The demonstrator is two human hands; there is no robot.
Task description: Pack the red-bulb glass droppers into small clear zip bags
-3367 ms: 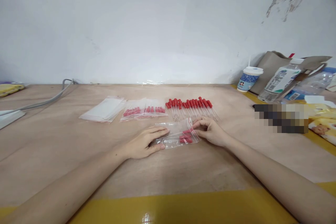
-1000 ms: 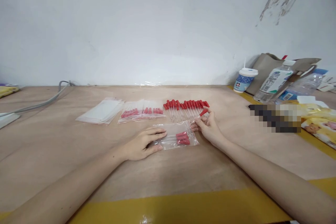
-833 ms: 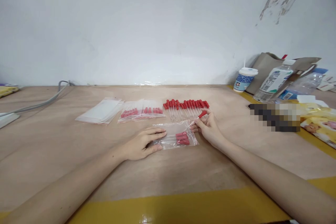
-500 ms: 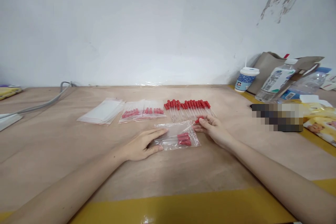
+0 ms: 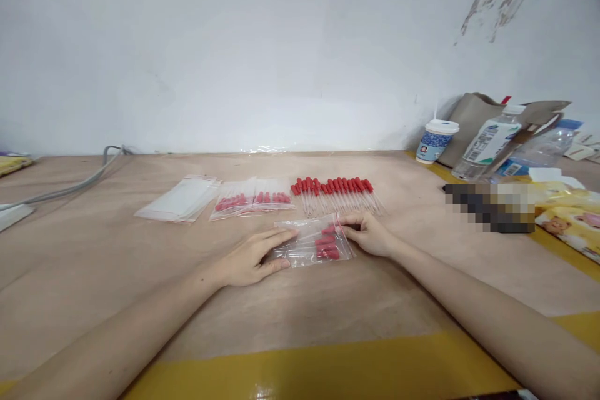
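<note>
A clear zip bag lies flat on the table with several red-bulbed droppers inside, their thin tubes pointing left. My left hand rests at the bag's left end, fingers stretched and thumb apart, touching its edge. At the bag's right-hand mouth, my right hand pinches the bulb end of one dropper, most of which is within the bag. Behind them a row of loose droppers lies with bulbs away from me. Filled bags lie left of that row, beside a stack of flat bags.
On the right stand a paper cup with a straw, a plastic bottle and a grey-beige bag. A yellow package lies nearer, beside a blurred-out dark object. A grey cable crosses the left side.
My right hand has moved left to the bag's mouth, and the dropper it holds has gone from outside the bag to inside. The left hand has stayed in place.
</note>
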